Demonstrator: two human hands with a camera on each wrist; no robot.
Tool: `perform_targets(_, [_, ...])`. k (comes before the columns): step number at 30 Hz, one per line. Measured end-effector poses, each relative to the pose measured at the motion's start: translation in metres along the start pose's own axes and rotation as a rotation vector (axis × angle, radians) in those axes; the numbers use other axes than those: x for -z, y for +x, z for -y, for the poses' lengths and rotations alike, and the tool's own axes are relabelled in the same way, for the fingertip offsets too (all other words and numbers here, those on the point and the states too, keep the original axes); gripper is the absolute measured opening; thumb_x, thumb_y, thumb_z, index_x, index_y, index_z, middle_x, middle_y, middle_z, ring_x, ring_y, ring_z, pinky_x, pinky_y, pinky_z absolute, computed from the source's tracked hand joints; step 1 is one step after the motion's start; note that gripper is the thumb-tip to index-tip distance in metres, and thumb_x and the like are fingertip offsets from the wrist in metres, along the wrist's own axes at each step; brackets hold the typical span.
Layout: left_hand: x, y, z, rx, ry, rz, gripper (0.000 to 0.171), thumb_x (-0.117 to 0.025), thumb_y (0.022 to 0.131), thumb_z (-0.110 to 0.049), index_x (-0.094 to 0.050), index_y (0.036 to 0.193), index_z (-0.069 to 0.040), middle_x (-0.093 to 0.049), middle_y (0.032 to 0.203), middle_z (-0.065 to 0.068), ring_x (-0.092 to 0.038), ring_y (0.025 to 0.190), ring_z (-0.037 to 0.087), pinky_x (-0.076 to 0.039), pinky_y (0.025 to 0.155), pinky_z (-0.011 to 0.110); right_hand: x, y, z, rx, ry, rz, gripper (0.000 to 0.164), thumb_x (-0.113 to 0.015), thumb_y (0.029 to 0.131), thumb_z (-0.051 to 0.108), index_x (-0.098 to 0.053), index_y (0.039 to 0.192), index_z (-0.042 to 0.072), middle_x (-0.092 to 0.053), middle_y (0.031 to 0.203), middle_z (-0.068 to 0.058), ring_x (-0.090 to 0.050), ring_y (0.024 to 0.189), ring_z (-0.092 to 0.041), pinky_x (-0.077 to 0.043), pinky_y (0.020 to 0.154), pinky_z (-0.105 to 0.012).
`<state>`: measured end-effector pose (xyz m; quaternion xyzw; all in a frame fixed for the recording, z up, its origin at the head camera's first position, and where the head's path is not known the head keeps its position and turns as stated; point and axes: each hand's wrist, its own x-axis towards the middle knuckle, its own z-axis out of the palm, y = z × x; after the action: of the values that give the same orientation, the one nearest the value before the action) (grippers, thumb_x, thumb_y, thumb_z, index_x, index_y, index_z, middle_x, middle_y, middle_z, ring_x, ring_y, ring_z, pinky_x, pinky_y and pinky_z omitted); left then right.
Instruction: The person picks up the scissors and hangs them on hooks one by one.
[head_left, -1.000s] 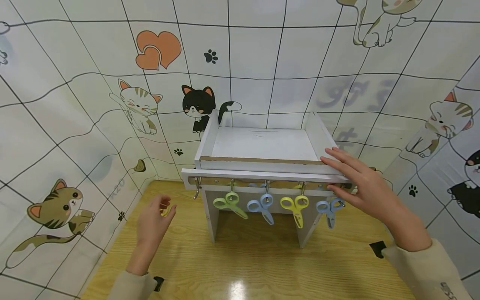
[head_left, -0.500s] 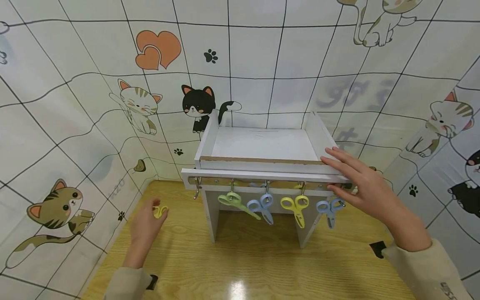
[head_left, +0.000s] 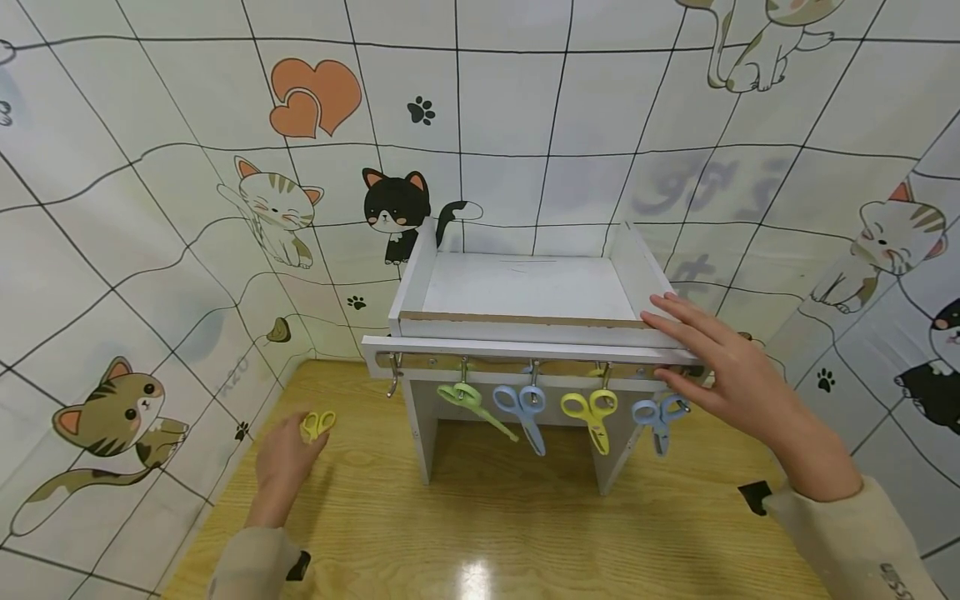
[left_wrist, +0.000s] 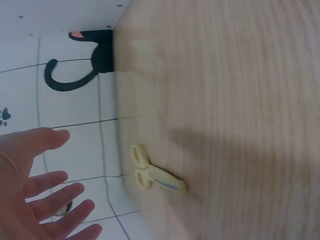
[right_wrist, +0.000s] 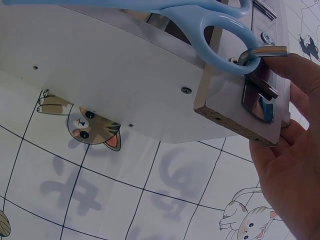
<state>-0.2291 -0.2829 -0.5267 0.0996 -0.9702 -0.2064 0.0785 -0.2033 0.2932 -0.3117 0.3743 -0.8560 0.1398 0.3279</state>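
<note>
My left hand hovers over the wooden table at the left, fingers spread and relaxed in the left wrist view. Just past its fingertips a pair of yellow scissors lies on the table, apart from the hand. My right hand holds the right end of the white shelf, with the thumb on the front and the fingers over the rail. From hooks along the shelf's front hang green scissors, blue scissors, yellow-handled scissors and another blue pair. The leftmost hook bears nothing.
The shelf stands on side panels on the wood-grain table, near the back wall. White sheeting with cat drawings encloses the table at the back and both sides.
My left hand has drawn back down and left, and the yellow scissors beside it have come into view. The green scissors have swung to the right on their hook. My right hand stays put.
</note>
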Motion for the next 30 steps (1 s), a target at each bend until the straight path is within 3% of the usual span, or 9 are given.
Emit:
perform_targets(5, [-0.012,0.003,0.014,0.066,0.05,0.086,0.064,-0.07,0.091,-0.034,-0.05,0.137,0.006,-0.056,0.128,0.034,-0.062,0.095,0.048,-0.055,0.062,0.049,0.0,0.0,0.0,-0.001,-0.017,0.013,0.065,-0.039,0.1,0.06,-0.054,0.144,0.014,-0.049,0.153,-0.009,-0.034,0.149,-0.011,-0.043,0.084,-0.019])
perform_targets(12, [-0.027,0.006,0.03,0.136,0.063,0.158,0.067,-0.072,0.09,-0.033,-0.048,0.134,0.011,-0.054,0.126,0.037,-0.059,0.102,0.051,-0.055,0.061,0.049,-0.001,0.0,-0.001,0.008,-0.003,0.007,0.064,-0.041,0.1,0.059,-0.055,0.143,0.014,-0.049,0.152,-0.009,-0.035,0.149,-0.013,-0.044,0.084,-0.018])
perform_targets(15, [-0.033,0.007,0.036,0.142,0.07,0.177,0.061,-0.07,0.09,-0.031,-0.051,0.127,0.014,-0.056,0.118,0.038,-0.06,0.095,0.05,-0.053,0.059,0.049,-0.001,0.0,-0.001,0.007,0.0,0.005,0.064,-0.041,0.1,0.059,-0.055,0.143,0.014,-0.049,0.152,-0.009,-0.035,0.149,-0.012,-0.043,0.086,-0.016])
perform_targets(18, [-0.038,0.008,0.041,0.147,0.071,0.183,0.05,-0.067,0.091,-0.028,-0.054,0.117,0.013,-0.057,0.109,0.035,-0.06,0.088,0.047,-0.05,0.058,0.049,-0.002,0.0,-0.001,0.008,0.001,0.003,0.064,-0.041,0.1,0.059,-0.055,0.143,0.014,-0.05,0.152,-0.009,-0.035,0.149,-0.012,-0.042,0.088,-0.014])
perform_targets(24, [-0.044,0.01,0.046,0.152,0.052,0.15,0.031,-0.063,0.093,-0.022,-0.059,0.099,0.008,-0.058,0.096,0.029,-0.06,0.078,0.042,-0.048,0.055,0.048,-0.002,-0.001,-0.001,0.012,-0.011,-0.001,0.064,-0.04,0.1,0.059,-0.056,0.143,0.014,-0.05,0.151,-0.01,-0.035,0.149,-0.011,-0.045,0.079,-0.025])
perform_targets(30, [-0.045,0.013,0.045,0.167,0.037,0.161,0.022,-0.059,0.09,-0.015,-0.06,0.096,0.005,-0.06,0.084,0.023,-0.056,0.067,0.031,-0.043,0.05,0.039,-0.001,0.0,-0.001,0.017,-0.003,-0.004,0.064,-0.041,0.1,0.059,-0.056,0.143,0.013,-0.05,0.151,-0.01,-0.035,0.149,-0.012,-0.043,0.086,-0.017])
